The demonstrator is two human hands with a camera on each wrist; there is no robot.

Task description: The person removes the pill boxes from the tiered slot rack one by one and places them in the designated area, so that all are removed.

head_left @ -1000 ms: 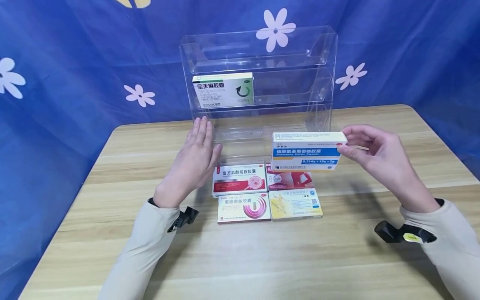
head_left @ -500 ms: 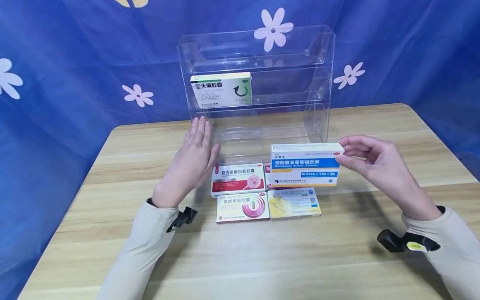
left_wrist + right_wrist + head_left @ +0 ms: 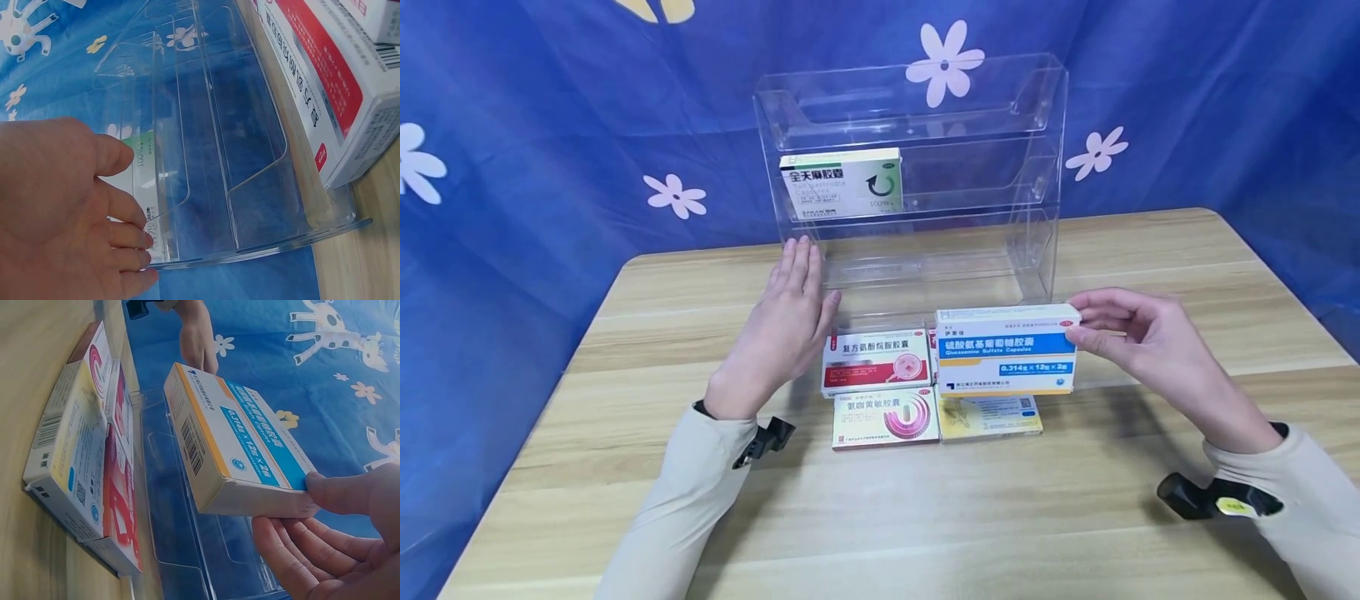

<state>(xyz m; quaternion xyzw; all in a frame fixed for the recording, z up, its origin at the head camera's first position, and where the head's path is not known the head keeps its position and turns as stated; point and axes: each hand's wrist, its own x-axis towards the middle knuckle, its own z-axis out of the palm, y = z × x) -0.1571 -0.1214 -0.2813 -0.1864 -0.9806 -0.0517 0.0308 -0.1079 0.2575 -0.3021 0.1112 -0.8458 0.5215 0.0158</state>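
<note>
Standing on a wood counter before blue flowered cloth: a clear rack.
Right hand pinches a blue box; left hand, fingers straight, touches the rack.

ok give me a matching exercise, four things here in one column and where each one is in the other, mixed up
1. blue box
2. green box
3. left hand
4. yellow box

a. flat on the table
b. in the clear rack
c. pinched by the right hand
d. open, against the rack's left end

Pairs: 1-c, 2-b, 3-d, 4-a
</note>
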